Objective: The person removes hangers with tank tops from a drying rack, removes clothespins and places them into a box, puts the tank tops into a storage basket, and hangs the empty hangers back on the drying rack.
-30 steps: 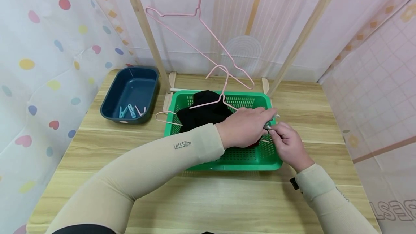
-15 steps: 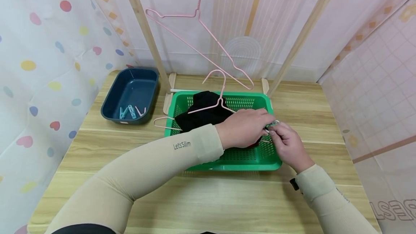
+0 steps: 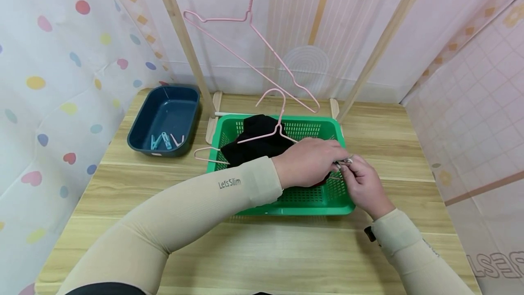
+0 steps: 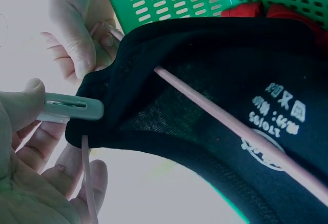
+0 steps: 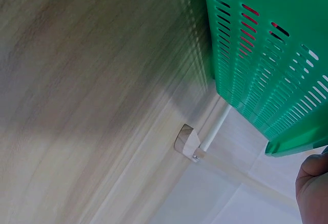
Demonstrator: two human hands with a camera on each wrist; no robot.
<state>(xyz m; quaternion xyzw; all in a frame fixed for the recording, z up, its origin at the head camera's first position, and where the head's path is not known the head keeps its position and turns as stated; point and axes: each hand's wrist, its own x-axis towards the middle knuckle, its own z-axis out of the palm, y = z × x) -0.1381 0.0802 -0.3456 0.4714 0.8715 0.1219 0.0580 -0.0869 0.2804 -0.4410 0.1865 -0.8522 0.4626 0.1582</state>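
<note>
A black garment (image 3: 255, 149) with white printing on its inside lies over a pink clothes hanger (image 3: 280, 119) above the green basket (image 3: 286, 211). My left hand (image 3: 309, 160) reaches across it to the right. In the left wrist view, its thumb and fingers pinch a grey-green clothespin (image 4: 72, 107), whose jaws overlap the garment's narrow end. A hanger wire passes by those fingers. Close by, my right hand (image 3: 364, 185) pinches the edge of the garment near the hanger's end; its exact grip is partly hidden. The right wrist view catches only part of that hand.
A dark blue tub (image 3: 135, 133) with several clothespins (image 3: 165, 140) stands at the left. Behind, a second pink hanger (image 3: 229, 18) hangs on a wooden rack (image 3: 386, 42). Red cloth (image 4: 243, 10) lies in the basket.
The hanger with the garment has shifted slightly down and left, its hook tilting toward me. The clothespin between my hands has turned and lowered a little.
</note>
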